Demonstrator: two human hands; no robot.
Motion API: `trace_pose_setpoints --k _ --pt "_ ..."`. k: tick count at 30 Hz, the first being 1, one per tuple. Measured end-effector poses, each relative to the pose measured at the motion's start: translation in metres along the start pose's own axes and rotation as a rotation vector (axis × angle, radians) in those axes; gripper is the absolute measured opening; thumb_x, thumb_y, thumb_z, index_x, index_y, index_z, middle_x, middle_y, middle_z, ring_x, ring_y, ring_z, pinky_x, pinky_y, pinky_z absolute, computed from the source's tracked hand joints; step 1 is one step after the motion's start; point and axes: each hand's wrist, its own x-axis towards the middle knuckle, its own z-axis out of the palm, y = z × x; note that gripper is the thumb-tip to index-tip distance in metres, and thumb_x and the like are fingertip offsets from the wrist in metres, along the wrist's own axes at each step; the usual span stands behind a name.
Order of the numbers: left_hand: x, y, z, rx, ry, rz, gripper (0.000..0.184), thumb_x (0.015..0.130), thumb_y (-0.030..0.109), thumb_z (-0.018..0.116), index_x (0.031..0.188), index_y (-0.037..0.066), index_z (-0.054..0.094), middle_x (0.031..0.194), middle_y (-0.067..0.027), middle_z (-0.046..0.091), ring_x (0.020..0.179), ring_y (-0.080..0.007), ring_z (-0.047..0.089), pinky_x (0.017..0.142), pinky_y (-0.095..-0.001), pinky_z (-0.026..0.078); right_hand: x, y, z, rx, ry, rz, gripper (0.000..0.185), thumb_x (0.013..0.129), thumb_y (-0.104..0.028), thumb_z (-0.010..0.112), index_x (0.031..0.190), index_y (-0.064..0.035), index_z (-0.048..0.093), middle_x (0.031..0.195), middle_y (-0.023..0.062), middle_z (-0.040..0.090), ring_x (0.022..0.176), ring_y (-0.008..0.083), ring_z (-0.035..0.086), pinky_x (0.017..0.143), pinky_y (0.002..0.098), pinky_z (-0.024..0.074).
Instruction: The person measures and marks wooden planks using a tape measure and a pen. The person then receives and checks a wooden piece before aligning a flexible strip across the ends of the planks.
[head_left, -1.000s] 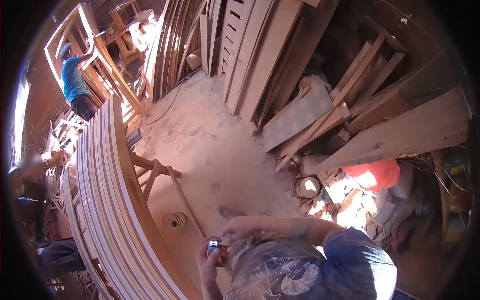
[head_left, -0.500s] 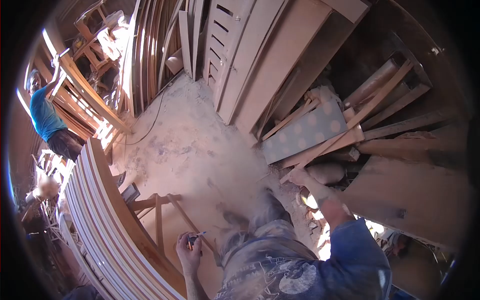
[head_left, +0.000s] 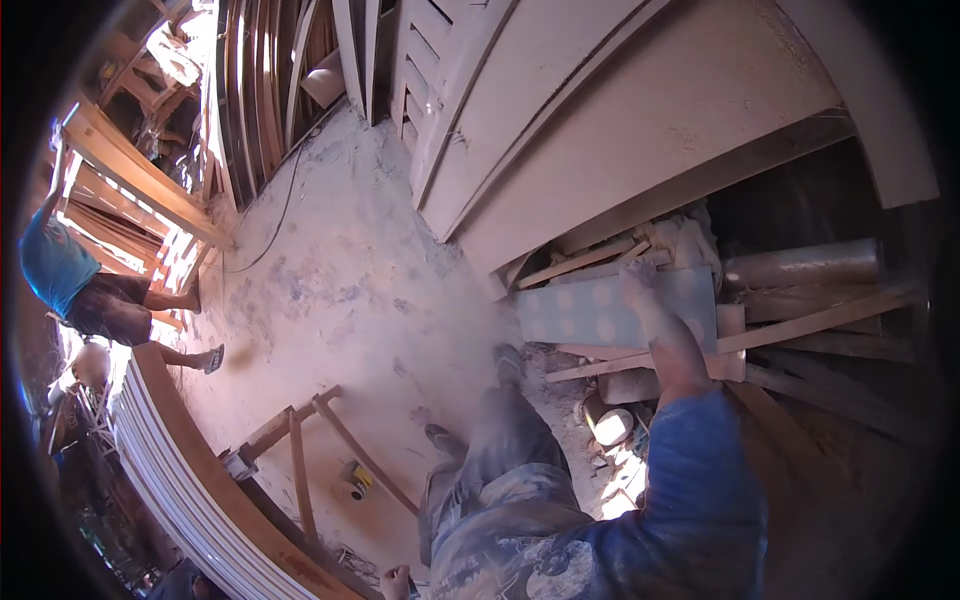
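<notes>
My right hand [head_left: 640, 277] reaches forward to the far edge of a blue-grey board with pale dots [head_left: 575, 312]. Its fingers look curled there, and what they hold, if anything, is hidden. Thin wooden strips [head_left: 585, 265] lie just behind that edge, and a long strip [head_left: 800, 330] runs along the board's near side. At the bottom edge of the view, my left hand [head_left: 396, 580] is mostly cut off. The fingers are closed, with a small dark thing beside them that I cannot make out.
Large dusty panels [head_left: 640, 130] lean ahead. A stack of curved boards [head_left: 190, 470] lies at left beside a wooden trestle [head_left: 300, 470]. A yellow-and-black tool [head_left: 357, 478] sits on the dusty floor [head_left: 320, 270], which a cable [head_left: 285, 220] crosses. Another person [head_left: 90, 280] stands at left by timber.
My right hand has moved from the near wooden strip to the dotted board's far edge. My left hand has dropped toward the bottom edge. The view has turned right; the other person's legs now show.
</notes>
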Motion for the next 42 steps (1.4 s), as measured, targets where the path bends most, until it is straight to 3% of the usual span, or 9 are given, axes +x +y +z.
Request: trace_pose_setpoints --k 3,9,15,18,24,27,30,35,42 --pt "-0.023 0.017 0.010 0.073 0.022 -0.074 0.032 0.077 0.027 0.063 0.069 -0.004 0.065 0.059 -0.0055 0.059 0.058 -0.0127 0.054 0.055 -0.0302 0.044 0.024 0.036 0.032 -0.332 0.208 -0.045 0.043 0.088 -0.029 0.054 0.124 -0.0064 0.058 0.124 0.0118 0.057 0.123 0.0275 0.045 0.106 0.0533 0.0285" --pt "-0.057 0.064 0.031 0.120 0.068 0.047 0.030 0.078 0.026 0.063 0.068 -0.002 0.066 0.058 -0.0060 0.059 0.055 -0.0121 0.055 0.053 -0.0290 0.043 0.036 0.046 -0.022 -0.314 -0.056 -0.077 0.046 0.091 -0.036 0.050 0.126 -0.0073 0.057 0.121 0.0101 0.057 0.119 0.0257 0.046 0.104 0.0499 0.0293" --pt "-0.059 0.119 0.038 -0.394 -0.198 -0.144 0.025 0.080 0.025 0.061 0.073 0.001 0.066 0.056 -0.0040 0.057 0.051 -0.0144 0.053 0.051 -0.0296 0.042 0.039 0.025 -0.006 -0.430 -0.112 -0.303 0.038 0.095 -0.025 0.042 0.121 -0.0041 0.060 0.125 0.0089 0.057 0.119 0.0258 0.046 0.105 0.0461 0.0295" --pt "-0.065 0.150 0.057 -0.122 0.022 -0.101 0.024 0.081 0.023 0.060 0.075 0.000 0.065 0.057 -0.0037 0.056 0.053 -0.0143 0.053 0.051 -0.0291 0.042 0.049 0.001 0.015 -0.288 -0.016 -0.292 0.038 0.092 -0.023 0.044 0.118 -0.0012 0.061 0.121 0.0144 0.059 0.116 0.0261 0.050 0.103 0.0438 0.0334" --pt "-0.003 0.011 0.078 -0.286 -0.306 -0.089 0.019 0.093 0.018 0.052 0.087 0.004 0.063 0.061 -0.0015 0.054 0.049 -0.0100 0.048 0.044 -0.0258 0.040 0.101 -0.038 0.052 -0.157 -0.323 -0.148 0.040 0.091 -0.019 0.042 0.122 0.0025 0.057 0.127 0.0164 0.056 0.125 0.0307 0.047 0.107 0.0466 0.0325" --pt "-0.039 0.067 0.081 -0.374 -0.171 -0.177 0.026 0.093 0.015 0.053 0.071 0.005 0.063 0.054 0.0019 0.048 0.046 -0.0084 0.042 0.044 -0.0263 0.036 0.119 -0.020 0.131 -0.352 0.030 -0.060 0.040 0.092 -0.020 0.042 0.124 0.0008 0.056 0.128 0.0175 0.056 0.125 0.0315 0.048 0.107 0.0482 0.0325" --pt "-0.044 0.043 0.086 -0.029 -0.273 -0.152 0.027 0.093 0.018 0.053 0.071 0.005 0.063 0.054 0.0016 0.050 0.047 -0.0093 0.045 0.045 -0.0282 0.037 0.135 -0.021 0.109 0.433 0.210 0.204 0.040 0.094 -0.019 0.041 0.126 -0.0015 0.056 0.130 0.0160 0.056 0.126 0.0298 0.048 0.107 0.0478 0.0326" --pt "-0.051 0.027 0.115 -0.174 -0.135 -0.129 0.030 0.090 0.030 0.060 0.092 0.003 0.072 0.060 -0.0028 0.061 0.050 -0.0122 0.050 0.047 -0.0317 0.040 0.127 -0.027 0.135 -0.066 0.206 0.053 0.038 0.092 -0.019 0.043 0.124 -0.0034 0.057 0.126 0.0168 0.058 0.124 0.0292 0.050 0.105 0.0458 0.0349" --pt "-0.052 0.124 0.109 -0.086 -0.130 -0.147 0.027 0.080 0.022 0.059 0.066 -0.001 0.063 0.060 -0.0023 0.057 0.060 -0.0100 0.051 0.055 -0.0275 0.039 0.076 -0.070 0.028 -0.367 0.009 -0.460 0.033 0.083 -0.018 0.052 0.108 0.0019 0.061 0.097 0.0168 0.067 0.093 0.0277 0.065 0.084 0.0432 0.0479"
